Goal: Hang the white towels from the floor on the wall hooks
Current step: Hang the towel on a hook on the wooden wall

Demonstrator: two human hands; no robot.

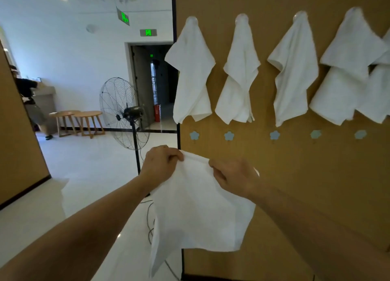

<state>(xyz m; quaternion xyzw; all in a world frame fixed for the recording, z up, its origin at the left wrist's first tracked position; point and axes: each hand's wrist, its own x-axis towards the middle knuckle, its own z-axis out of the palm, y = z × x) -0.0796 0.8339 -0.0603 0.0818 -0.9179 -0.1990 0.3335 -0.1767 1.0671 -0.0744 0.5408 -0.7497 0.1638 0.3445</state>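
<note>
The towel [200,209] hangs nearest, held up by its top edge in front of the brown wall panel [295,175]. The left hand [161,161] pinches one upper corner, fingers curled tight on the cloth; the right hand [234,178] pinches the edge just beside it, equally closed.

The risk, I'd say, is the cloth slipping off a small hook if only a thin fold catches, or dropping to the floor when one grip lets go to reach.

Above the hands hang five towels [191,73] on the upper row, the fifth cut by the frame edge. Between them and the hands sit five flower-shaped hooks [194,135], all bare. Left of the hands stand one fan [124,111] and two round tables [88,120].
</note>
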